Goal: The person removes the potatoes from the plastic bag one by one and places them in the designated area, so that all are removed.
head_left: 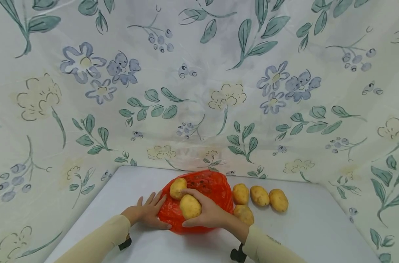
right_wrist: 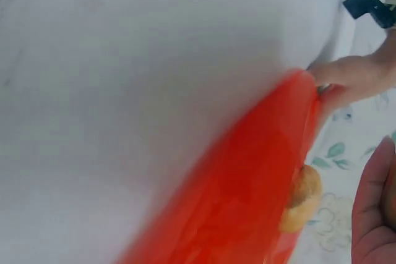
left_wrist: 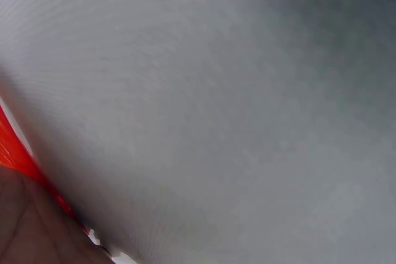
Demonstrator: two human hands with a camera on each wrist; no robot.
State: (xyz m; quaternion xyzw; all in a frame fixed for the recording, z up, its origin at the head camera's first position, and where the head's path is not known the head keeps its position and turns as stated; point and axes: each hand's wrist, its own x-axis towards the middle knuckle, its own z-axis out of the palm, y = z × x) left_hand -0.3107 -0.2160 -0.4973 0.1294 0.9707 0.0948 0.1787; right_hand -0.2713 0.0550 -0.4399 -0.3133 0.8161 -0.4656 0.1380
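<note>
A red plastic bag (head_left: pixel 219 182) lies on the white table in the head view. Over it my right hand (head_left: pixel 207 213) grips a potato (head_left: pixel 190 206) between thumb and fingers. A second potato (head_left: pixel 178 188) sits on the bag, just behind the held one. At the bag's left side my left hand (head_left: pixel 148 213) is spread, its fingertips against the red plastic. The left wrist view catches only part of my left hand (left_wrist: pixel 37 224) and a strip of the bag (left_wrist: pixel 15 153). In the right wrist view my right hand (right_wrist: pixel 371 214) shows at the right edge, its potato mostly cut off.
To the right of the bag, a row of potatoes (head_left: pixel 260 195) stands on the table (head_left: pixel 304 226), with another potato (head_left: pixel 243 214) in front, close to my right forearm. A flower-patterned cloth (head_left: pixel 199 109) hangs behind the table and along both sides.
</note>
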